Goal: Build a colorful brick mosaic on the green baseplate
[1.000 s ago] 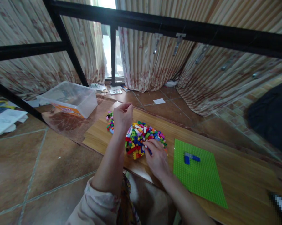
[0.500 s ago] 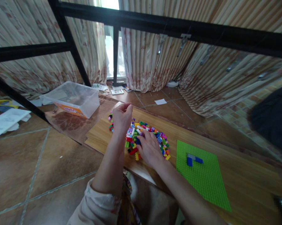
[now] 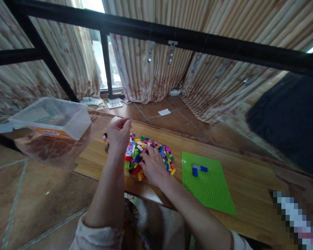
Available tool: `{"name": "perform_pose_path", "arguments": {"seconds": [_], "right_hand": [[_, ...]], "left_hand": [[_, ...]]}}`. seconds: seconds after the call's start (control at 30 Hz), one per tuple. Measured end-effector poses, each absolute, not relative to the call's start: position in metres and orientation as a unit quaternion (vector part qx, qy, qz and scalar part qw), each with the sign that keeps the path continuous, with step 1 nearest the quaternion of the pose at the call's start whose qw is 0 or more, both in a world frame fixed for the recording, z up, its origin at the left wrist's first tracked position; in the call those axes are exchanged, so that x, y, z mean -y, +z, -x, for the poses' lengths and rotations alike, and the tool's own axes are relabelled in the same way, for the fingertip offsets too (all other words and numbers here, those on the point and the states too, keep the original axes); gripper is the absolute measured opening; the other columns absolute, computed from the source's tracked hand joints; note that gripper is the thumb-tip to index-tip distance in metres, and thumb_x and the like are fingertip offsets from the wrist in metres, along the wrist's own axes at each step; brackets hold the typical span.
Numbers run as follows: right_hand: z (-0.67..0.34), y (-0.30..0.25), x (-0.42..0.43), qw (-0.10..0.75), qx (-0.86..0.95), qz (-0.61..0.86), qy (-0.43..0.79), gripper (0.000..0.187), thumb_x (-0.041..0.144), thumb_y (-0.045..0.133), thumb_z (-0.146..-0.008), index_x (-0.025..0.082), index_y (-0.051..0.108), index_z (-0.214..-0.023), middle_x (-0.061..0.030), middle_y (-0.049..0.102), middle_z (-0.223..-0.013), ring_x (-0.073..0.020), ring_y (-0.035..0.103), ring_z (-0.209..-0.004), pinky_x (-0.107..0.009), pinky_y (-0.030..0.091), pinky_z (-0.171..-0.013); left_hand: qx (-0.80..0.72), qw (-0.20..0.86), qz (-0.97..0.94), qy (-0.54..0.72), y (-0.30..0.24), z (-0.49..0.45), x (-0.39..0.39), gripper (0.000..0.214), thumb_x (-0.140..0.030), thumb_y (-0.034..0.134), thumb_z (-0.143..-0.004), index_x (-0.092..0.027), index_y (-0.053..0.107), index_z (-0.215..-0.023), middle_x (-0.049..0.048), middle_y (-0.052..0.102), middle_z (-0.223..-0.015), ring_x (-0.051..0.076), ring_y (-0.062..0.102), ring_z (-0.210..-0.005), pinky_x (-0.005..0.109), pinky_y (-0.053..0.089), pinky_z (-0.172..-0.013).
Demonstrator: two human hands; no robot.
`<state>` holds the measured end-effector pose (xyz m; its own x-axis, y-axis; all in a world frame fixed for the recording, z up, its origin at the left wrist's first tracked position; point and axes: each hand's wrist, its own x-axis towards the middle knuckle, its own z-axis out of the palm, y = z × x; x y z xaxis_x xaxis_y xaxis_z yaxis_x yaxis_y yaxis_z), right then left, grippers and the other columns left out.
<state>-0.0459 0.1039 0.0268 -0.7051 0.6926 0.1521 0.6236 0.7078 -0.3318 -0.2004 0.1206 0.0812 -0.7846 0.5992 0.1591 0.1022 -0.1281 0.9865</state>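
Note:
A heap of small coloured bricks (image 3: 156, 148) lies on a low wooden board (image 3: 250, 180). My right hand (image 3: 153, 166) rests palm down on the near side of the heap, fingers spread into the bricks. Raised over the heap's left end is my left hand (image 3: 119, 132), its fingers curled together in a pinch; what they hold is too small to make out. To the right lies a green baseplate (image 3: 211, 187) with a few blue and grey bricks (image 3: 198, 168) fixed near its far left corner.
A clear plastic tub (image 3: 52, 118) sits on the tiled floor to the left. Black metal bars (image 3: 156, 33) cross overhead in front of striped curtains. A dark cushion-like mass (image 3: 291, 118) lies at the right. Papers (image 3: 114, 104) lie by the window.
My right hand slid from the heap's right edge onto its near middle, fingers spreading into the bricks. The left hand stayed raised and pinched. The camera swung to the right.

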Motion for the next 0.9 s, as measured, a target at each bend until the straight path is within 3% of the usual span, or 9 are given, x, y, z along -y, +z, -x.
{"name": "perform_pose_path", "arguments": {"seconds": [0.53,0.77,0.9], "right_hand": [[-0.006,0.028,-0.126,0.209,0.883,0.393,0.150,0.018,0.021,0.052,-0.088,0.020,0.069,-0.096,-0.0079,0.063,-0.106,-0.0234,0.054,-0.102,-0.040,0.043,-0.094],[0.023,0.028,-0.160,0.191,0.886,0.400,0.132,0.033,0.027,0.053,-0.089,0.016,0.062,-0.119,-0.0108,0.059,-0.123,-0.0260,0.049,-0.114,-0.040,0.040,-0.098],[0.033,0.021,-0.164,0.163,0.905,0.364,0.151,0.034,0.028,0.056,-0.088,0.020,0.062,-0.120,-0.0080,0.061,-0.123,-0.0257,0.049,-0.113,-0.042,0.039,-0.097]], "left_hand": [[-0.621,0.181,-0.272,0.712,0.076,0.206,-0.121,0.029,-0.031,0.063,-0.070,-0.011,0.074,-0.088,0.0022,0.066,-0.065,0.012,0.058,-0.057,0.020,0.040,-0.050],[-0.623,0.178,-0.281,0.708,0.074,0.206,-0.122,0.028,-0.031,0.062,-0.070,-0.012,0.074,-0.087,0.0033,0.068,-0.069,0.013,0.059,-0.059,0.020,0.040,-0.051],[-0.624,0.177,-0.279,0.708,0.073,0.207,-0.123,0.028,-0.031,0.063,-0.071,-0.012,0.074,-0.088,0.0029,0.067,-0.068,0.012,0.059,-0.058,0.020,0.039,-0.050]]}}
